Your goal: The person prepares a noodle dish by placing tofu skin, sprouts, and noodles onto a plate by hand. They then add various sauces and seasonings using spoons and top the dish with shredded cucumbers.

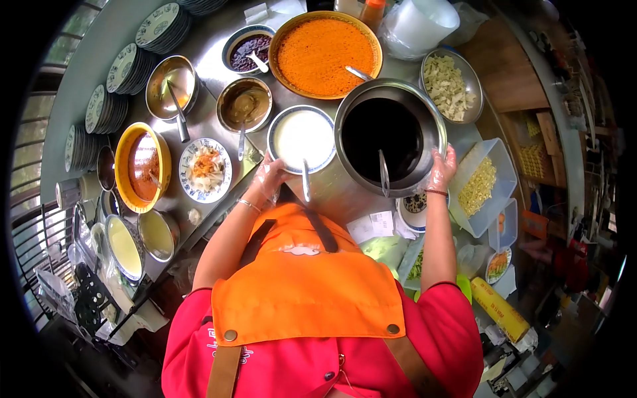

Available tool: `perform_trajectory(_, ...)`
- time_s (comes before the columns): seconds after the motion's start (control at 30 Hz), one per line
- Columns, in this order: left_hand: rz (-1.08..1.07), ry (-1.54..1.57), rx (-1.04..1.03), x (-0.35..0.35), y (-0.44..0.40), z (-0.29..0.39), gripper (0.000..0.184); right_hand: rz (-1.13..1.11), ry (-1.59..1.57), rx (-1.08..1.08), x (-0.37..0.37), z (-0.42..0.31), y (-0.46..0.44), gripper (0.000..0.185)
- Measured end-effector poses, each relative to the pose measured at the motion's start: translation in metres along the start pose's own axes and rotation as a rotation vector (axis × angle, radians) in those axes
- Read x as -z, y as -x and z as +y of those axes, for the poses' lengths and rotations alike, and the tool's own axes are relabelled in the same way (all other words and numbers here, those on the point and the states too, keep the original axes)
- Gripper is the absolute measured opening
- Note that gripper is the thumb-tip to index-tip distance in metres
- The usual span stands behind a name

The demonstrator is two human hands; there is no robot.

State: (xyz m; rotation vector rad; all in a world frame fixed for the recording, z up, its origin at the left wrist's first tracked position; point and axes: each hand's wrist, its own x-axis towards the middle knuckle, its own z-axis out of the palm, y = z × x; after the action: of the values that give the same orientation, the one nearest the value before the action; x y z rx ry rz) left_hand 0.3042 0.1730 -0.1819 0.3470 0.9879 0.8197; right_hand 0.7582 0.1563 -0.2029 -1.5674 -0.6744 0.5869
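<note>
My left hand (269,178), in a clear plastic glove, is at the lower left rim of a bowl of white liquid (304,136) with a spoon in it; its fingers look bent against the rim. My right hand (441,169), gloved too, has its fingers closed on the right rim of a large steel bowl of dark liquid (381,132), which holds a ladle. The steel bowl partly covers a small patterned bowl (415,215) below it. Left of my left hand stands a patterned plate of white slices with orange topping (206,170).
Behind are a wide bowl of orange sauce (325,53) and a dark red bean bowl (249,52). Sauce bowls (142,166) and plate stacks (123,69) line the left. At the right are a bowl of chopped vegetables (450,86) and a tub of yellow pieces (479,187).
</note>
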Motion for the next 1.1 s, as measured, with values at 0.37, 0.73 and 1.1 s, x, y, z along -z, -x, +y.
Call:
perform_trajectory(0.37, -0.091, 0.089, -0.004, 0.006, 0.027, -0.005, 0.073, -0.136, 0.079, 0.028, 0.029, -0.026, 0.01, 0.028)
perform_trajectory(0.73, 0.342, 0.633, -0.322, 0.171, 0.125, -0.035, 0.047, -0.074, -0.032, 0.216, 0.018, -0.124, 0.14, 0.032)
perform_trajectory(1.1, 0.246, 0.593, -0.231, 0.273, 0.043, -0.003, 0.063, -0.132, 0.216, 0.051, -0.032, -0.092, 0.296, 0.019)
